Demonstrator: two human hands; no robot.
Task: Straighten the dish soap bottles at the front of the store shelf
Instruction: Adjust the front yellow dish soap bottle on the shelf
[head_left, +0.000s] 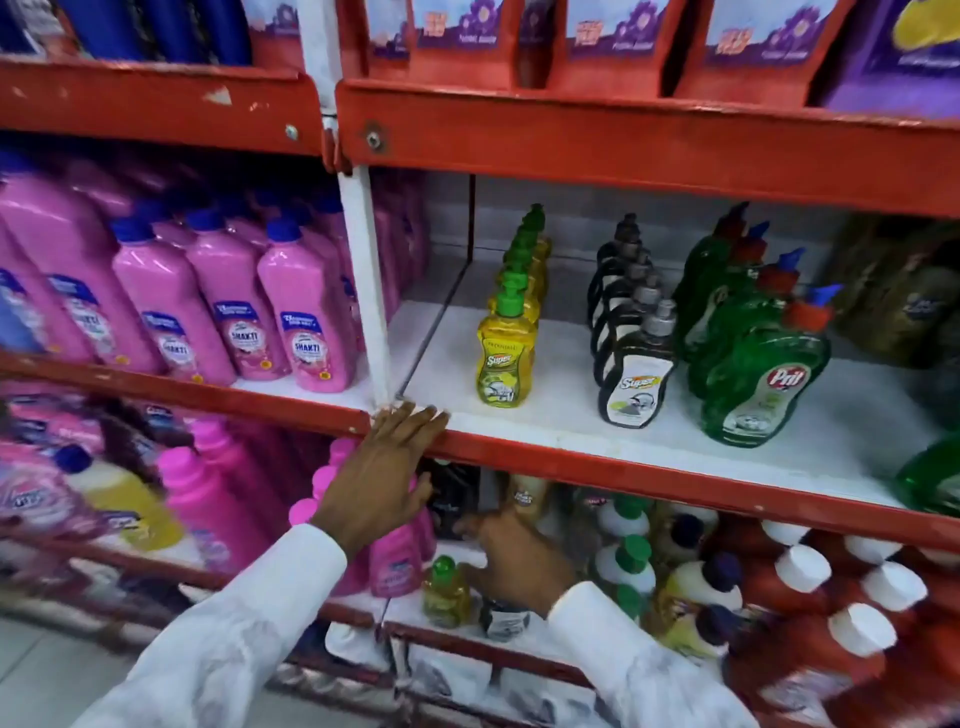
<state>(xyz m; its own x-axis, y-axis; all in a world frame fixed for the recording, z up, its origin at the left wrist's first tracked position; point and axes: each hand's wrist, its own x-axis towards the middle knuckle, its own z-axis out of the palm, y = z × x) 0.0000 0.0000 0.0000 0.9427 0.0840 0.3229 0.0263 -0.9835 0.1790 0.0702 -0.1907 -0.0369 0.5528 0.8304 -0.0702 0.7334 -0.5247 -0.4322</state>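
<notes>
So on the middle shelf (545, 423) there are three rows of dish soap bottles, all standing upright with caps up and front labels facing out toward the aisle. The rows run front to back: the yellow bottles (505, 358) with green pumps, roughly five or six, hard to count past the front one; the dark bottles (635, 384), about five; and the green Pril bottles (759, 387), four I can make out. The left hand (387, 467) is spread open, fingertips resting on the red shelf edge, gripping nothing. The right hand (519, 558) is down at the lower shelf among small bottles; can't tell if it's grasping anything.
</notes>
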